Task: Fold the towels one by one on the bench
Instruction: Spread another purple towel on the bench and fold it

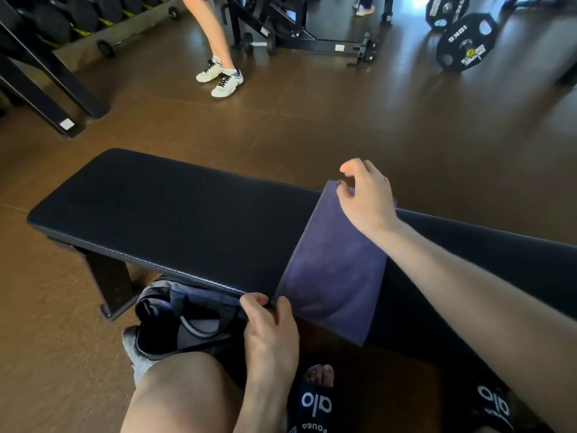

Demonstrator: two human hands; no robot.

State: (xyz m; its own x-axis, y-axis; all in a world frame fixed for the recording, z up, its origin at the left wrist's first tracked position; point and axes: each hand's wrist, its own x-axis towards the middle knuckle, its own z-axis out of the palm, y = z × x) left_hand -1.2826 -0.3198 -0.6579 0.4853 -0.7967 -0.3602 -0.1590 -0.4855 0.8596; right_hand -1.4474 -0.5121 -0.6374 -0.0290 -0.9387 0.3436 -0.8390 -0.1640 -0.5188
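Across bench (175, 210), hands pinch towel (334, 270) corners.

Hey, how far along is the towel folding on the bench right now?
Early, by the look of it. No finished folded towel shows on the bench. In hand: one purple towel lies across the bench, its near end hanging over the edge. The left hand pinches the near corner; the right hand is at the far corner. Left: folding this one. An open bag sits below; any towels inside aren't visible.

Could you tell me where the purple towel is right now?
The purple cloth towel lies across the black padded bench, right of centre, between the left hand and right hand.
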